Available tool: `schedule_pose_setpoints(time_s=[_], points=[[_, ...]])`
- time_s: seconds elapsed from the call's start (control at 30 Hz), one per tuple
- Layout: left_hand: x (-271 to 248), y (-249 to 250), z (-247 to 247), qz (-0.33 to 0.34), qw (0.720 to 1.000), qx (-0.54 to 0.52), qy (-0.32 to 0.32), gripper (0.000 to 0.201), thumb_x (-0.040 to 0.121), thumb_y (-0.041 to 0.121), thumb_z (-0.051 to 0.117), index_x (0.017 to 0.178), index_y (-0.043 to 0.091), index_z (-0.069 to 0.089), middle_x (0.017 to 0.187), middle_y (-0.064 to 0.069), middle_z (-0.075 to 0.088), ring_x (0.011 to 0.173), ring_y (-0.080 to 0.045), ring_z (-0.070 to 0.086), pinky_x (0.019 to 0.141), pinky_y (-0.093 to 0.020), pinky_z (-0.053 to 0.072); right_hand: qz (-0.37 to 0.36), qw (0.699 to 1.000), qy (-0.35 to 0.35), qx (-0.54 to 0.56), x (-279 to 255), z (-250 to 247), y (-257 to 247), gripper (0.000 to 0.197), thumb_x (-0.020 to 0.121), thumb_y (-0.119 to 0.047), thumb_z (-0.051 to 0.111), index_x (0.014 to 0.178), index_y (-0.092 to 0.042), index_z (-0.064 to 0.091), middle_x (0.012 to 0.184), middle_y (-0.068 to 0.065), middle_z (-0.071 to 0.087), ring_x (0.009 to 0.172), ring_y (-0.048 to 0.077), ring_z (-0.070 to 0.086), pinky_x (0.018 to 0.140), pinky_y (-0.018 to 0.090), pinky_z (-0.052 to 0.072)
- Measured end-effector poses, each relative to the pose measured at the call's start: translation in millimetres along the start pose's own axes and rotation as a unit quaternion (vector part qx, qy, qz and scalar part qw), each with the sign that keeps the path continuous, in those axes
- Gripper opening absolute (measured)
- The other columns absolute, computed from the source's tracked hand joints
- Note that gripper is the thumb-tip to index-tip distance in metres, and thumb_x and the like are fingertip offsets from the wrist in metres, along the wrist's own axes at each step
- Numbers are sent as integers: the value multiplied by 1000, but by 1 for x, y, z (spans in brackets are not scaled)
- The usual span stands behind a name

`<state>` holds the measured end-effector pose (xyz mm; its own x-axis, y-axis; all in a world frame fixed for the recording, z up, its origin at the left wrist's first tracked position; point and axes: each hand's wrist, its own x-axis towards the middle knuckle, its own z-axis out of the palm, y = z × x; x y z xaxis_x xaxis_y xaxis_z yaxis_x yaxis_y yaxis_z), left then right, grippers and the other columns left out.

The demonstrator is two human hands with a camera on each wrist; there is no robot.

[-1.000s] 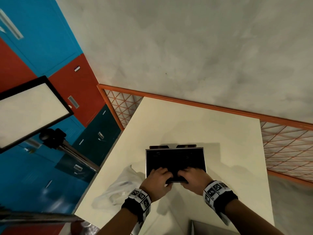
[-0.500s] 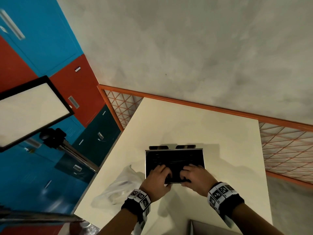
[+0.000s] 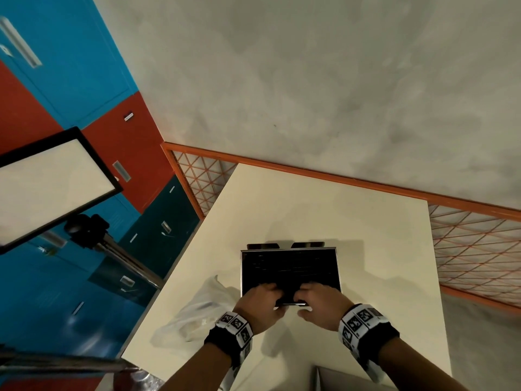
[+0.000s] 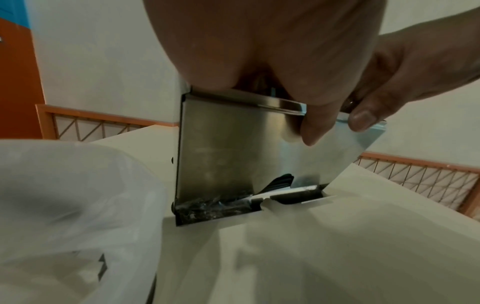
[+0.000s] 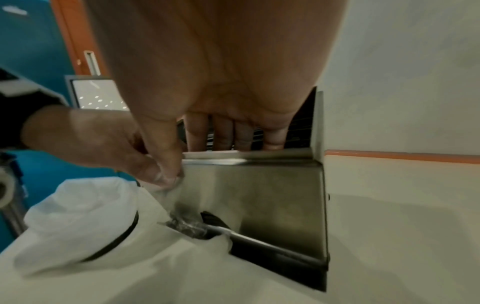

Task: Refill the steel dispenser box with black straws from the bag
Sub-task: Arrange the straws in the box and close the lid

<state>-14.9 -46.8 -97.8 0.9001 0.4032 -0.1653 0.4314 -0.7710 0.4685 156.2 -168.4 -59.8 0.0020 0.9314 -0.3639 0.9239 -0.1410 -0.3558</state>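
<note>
change: our left hand [image 3: 260, 304] and right hand [image 3: 318, 301] slid deeper, fingers flat on black straws [image 3: 290, 266] | steel dispenser box [image 3: 338, 273] looks full | levelling

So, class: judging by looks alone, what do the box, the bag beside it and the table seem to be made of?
Box: brushed steel sheet, going by its dull grey sheen, soft reflections and folded edges.
Bag: thin, translucent whitish plastic film; it crumples and lets dark shapes show through.
Table: smooth, matte cream surface, perhaps laminate or painted board; the pictures leave that open.
</note>
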Motion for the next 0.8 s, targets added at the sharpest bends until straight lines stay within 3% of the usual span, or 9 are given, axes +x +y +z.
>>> schedule_pose_setpoints(time_s=[0.1, 0.23, 0.43, 0.5, 0.63, 0.8], points=[[-1, 1, 2, -13, 1000, -3, 3, 50, 83, 53, 38, 116, 26, 65, 117, 5, 64, 109, -20, 63, 90, -36, 54, 6, 999, -26, -33, 4, 5, -3, 49, 89, -40, 56, 136, -28, 48, 137, -3, 53, 128, 20, 44, 103, 40, 42], [4, 0, 0, -17, 999, -18, 23, 42, 84, 41, 55, 121, 23, 63, 124, 3, 59, 118, -18, 55, 99, -32, 49, 20, 999, -46, -13, 5, 6, -1, 57, 89, -39, 58, 142, -28, 39, 143, -3, 46, 130, 22, 42, 104, 39, 40], [14, -2, -5, -32, 999, -1, 22, 45, 82, 35, 61, 123, 16, 60, 125, -4, 55, 118, -25, 51, 104, -35, 44, 24, 999, 19, 25, 9, 1, 0, 59, 85, -37, 59, 140, -32, 40, 139, -8, 48, 128, 17, 43, 103, 36, 41], [16, -2, -6, -42, 999, 8, 14, 43, 82, 35, 61, 120, 15, 59, 122, -5, 56, 117, -27, 51, 102, -36, 44, 8, 999, 14, 45, 13, -1, -6, 53, 84, -32, 59, 135, -31, 44, 134, -7, 53, 122, 17, 49, 99, 33, 42], [17, 0, -6, -83, 996, 2, -35, 37, 82, 39, 60, 113, 20, 58, 114, -6, 68, 103, -32, 65, 84, -37, 54, 28, 998, -45, 18, 22, -3, -14, 43, 84, -27, 59, 126, -23, 49, 127, 2, 57, 113, 25, 56, 88, 35, 48], [17, 2, -3, -96, 992, 38, -71, 38, 86, 42, 57, 119, 22, 58, 116, -10, 69, 102, -38, 67, 85, -39, 55, 54, 996, -73, -25, 27, 2, -12, 44, 85, -27, 59, 126, -19, 47, 126, 7, 56, 114, 30, 55, 91, 39, 48]])
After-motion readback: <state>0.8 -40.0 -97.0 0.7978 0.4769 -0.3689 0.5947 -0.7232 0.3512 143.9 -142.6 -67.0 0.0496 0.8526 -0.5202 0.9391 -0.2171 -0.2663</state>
